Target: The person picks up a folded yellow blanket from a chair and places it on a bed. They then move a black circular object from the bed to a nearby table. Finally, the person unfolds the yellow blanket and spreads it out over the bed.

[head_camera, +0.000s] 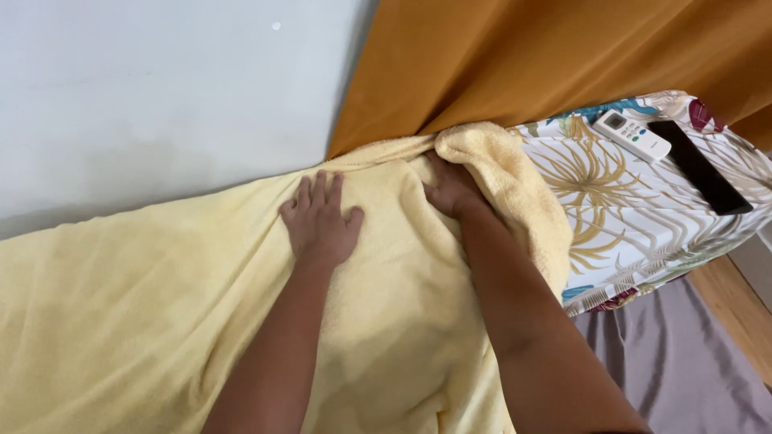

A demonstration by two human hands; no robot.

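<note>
Our pale yellow fleece blanket (161,321) lies spread along the white wall (145,88). We judge we are tucking its corner: our left hand (320,221) presses flat, fingers apart; our right hand (452,189) pinches the folded edge, which needs pushing deeper.
</note>
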